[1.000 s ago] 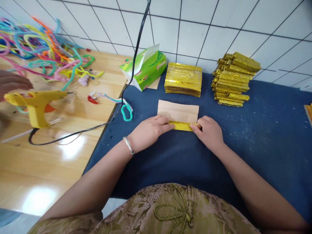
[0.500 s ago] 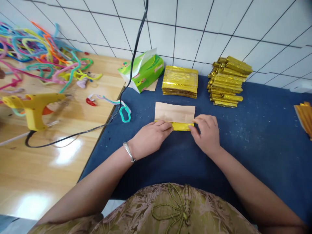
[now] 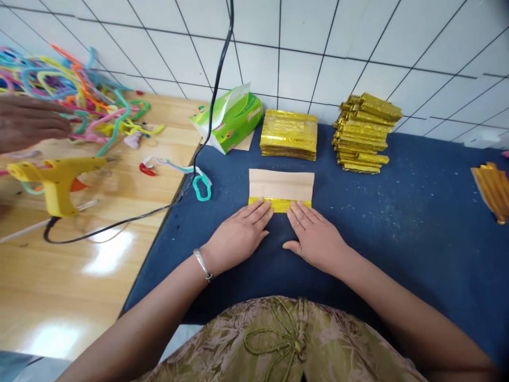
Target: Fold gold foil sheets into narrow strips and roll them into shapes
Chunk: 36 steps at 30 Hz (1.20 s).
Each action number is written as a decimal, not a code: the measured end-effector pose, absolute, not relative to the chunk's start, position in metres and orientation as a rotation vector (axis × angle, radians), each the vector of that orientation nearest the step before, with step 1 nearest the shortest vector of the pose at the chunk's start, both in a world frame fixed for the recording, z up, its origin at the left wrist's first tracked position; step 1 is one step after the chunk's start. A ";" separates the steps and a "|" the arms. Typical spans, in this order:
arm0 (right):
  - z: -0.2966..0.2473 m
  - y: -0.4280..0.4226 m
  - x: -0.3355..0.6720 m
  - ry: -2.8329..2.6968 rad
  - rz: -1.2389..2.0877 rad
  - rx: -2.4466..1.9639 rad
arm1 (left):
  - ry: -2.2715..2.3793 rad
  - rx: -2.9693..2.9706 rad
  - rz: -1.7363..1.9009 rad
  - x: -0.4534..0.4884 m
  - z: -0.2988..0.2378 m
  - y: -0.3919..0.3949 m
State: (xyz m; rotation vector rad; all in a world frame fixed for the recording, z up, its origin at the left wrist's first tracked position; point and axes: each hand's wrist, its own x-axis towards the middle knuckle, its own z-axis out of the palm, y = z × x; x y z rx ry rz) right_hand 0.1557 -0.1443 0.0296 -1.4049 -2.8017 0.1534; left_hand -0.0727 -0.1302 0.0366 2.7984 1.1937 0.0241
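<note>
In the head view, the left hand (image 3: pixel 240 232) and the right hand (image 3: pixel 318 236) lie with fingers outstretched, grasping nothing, fingertips on the folded gold strip along the near edge of a rectangular beige-and-gold paper sheet (image 3: pixel 281 184). That sheet lies flat on the dark blue tabletop covering (image 3: pixel 401 276), nearer the person than a neat stack of shiny gold rectangular sheets (image 3: pixel 288 131).

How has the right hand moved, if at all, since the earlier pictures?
Yes: against the flat gold stack, the right hand has moved leftward, its fingertips now nearer the left hand.
</note>
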 end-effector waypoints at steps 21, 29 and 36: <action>0.047 -0.151 0.153 -2.770 0.075 -1.477 | 1.340 2.740 0.068 -0.055 0.026 -0.142; 0.033 -0.132 0.111 -2.689 0.286 -1.190 | 1.308 2.736 0.089 -0.057 0.023 -0.141; 0.015 -0.138 0.157 -2.711 0.191 -1.341 | 1.308 2.752 0.116 -0.059 0.025 -0.141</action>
